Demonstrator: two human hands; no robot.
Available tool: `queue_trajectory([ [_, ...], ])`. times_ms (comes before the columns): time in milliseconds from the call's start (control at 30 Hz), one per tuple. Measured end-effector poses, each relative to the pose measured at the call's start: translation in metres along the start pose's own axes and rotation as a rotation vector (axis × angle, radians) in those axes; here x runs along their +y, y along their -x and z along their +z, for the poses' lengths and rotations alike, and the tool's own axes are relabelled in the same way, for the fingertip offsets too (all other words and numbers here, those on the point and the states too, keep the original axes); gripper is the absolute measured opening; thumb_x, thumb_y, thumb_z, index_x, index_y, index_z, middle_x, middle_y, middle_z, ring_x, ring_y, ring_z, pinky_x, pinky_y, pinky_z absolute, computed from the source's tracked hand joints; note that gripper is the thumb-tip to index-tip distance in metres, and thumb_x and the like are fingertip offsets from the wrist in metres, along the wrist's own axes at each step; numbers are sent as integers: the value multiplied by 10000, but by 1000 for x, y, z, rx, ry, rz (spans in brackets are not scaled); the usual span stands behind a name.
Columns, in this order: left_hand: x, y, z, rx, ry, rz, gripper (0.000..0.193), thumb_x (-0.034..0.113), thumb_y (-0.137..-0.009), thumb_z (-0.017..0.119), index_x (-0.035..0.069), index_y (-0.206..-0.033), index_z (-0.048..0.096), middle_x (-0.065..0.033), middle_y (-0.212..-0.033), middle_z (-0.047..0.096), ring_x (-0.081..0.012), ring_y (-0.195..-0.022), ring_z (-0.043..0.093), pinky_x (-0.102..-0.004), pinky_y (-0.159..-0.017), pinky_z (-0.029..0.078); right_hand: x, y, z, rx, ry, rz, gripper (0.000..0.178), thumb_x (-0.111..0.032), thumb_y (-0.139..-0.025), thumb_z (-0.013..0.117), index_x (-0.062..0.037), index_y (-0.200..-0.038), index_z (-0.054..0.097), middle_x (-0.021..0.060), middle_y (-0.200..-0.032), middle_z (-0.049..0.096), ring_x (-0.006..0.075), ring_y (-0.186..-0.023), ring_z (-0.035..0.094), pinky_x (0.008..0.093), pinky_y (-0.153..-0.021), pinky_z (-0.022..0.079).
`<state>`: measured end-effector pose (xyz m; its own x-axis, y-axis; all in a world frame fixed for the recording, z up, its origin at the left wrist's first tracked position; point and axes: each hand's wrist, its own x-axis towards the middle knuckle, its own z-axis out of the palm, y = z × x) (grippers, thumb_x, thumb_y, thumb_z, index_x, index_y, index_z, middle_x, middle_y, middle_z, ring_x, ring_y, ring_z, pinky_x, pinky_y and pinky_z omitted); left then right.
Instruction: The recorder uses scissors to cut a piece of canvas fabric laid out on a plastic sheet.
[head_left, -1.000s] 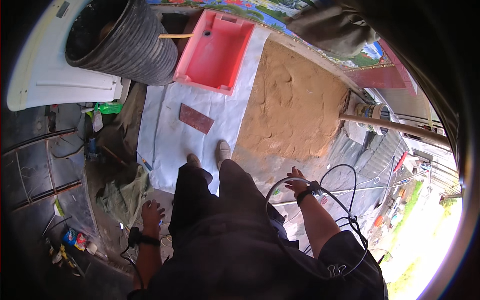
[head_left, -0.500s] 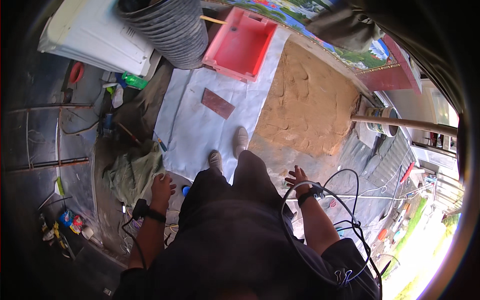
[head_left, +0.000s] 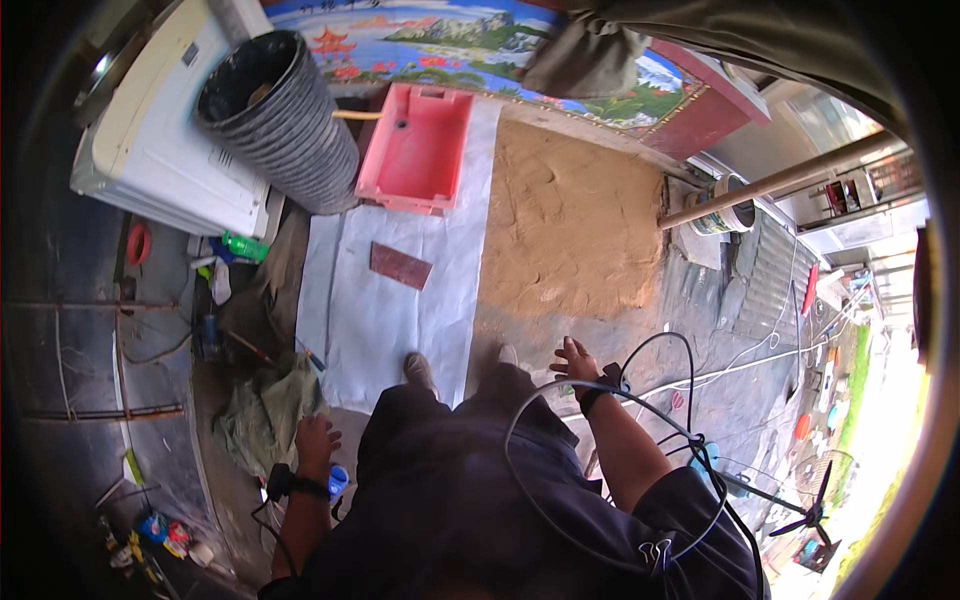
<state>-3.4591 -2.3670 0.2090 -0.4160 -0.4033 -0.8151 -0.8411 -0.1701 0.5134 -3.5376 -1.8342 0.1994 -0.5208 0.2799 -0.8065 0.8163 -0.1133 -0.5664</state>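
Observation:
My left hand (head_left: 316,440) hangs beside my left leg, empty, fingers apart. Near it lies a crumpled olive-green cloth or sack (head_left: 265,415). Out to the right of my legs, my right hand (head_left: 576,362) is also empty, with its fingers spread. Both wrists wear black straps, and a grey cable (head_left: 512,440) loops past my right arm. In front of me a white sheet (head_left: 335,330) covers part of the floor, with a reddish-brown rectangular board (head_left: 400,265) lying on it. Beyond that board sits a red plastic crate (head_left: 412,190).
A patch of brown sand (head_left: 570,220) spreads right of the sheet. At the far left stand a stack of black buckets (head_left: 290,130) and a white appliance (head_left: 165,110). A wooden pole (head_left: 770,180) slants near a white bucket (head_left: 722,205). Behind right is a black fan (head_left: 812,512).
My feet have shifted, and the right one now stands off the sheet. The view has turned, bringing the wall picture and bucket stack further in. Both hands remain empty.

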Motion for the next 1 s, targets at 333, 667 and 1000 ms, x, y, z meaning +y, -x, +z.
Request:
queue_trajectory([
  [333, 15, 86, 167, -29, -132, 93, 380, 248, -938, 511, 23, -1229, 416, -126, -963, 570, -240, -710, 637, -329, -503, 482, 21, -25, -194, 76, -167, 22, 598, -456, -945, 486, -112, -1418, 359, 188, -1277, 551, 319, -899, 668, 372, -632, 523],
  [667, 27, 177, 293, -36, -222, 139, 486, 276, -934, 531, 10, -1310, 379, -142, -1030, 590, -231, -765, 643, -316, -575, 508, 57, -35, -365, 206, -325, 140, 635, -521, -927, 481, -139, -1408, 324, 186, -1259, 546, 348, -910, 638, 446, -708, 510],
  [1000, 24, 159, 282, 13, -192, 131, 516, 272, -919, 560, 19, -1329, 377, -131, -981, 622, -219, -720, 660, -320, -539, 501, 28, -12, -328, 137, -232, 127, 660, -489, -932, 480, -95, -1425, 286, 198, -1305, 505, 343, -981, 632, 386, -721, 525],
])
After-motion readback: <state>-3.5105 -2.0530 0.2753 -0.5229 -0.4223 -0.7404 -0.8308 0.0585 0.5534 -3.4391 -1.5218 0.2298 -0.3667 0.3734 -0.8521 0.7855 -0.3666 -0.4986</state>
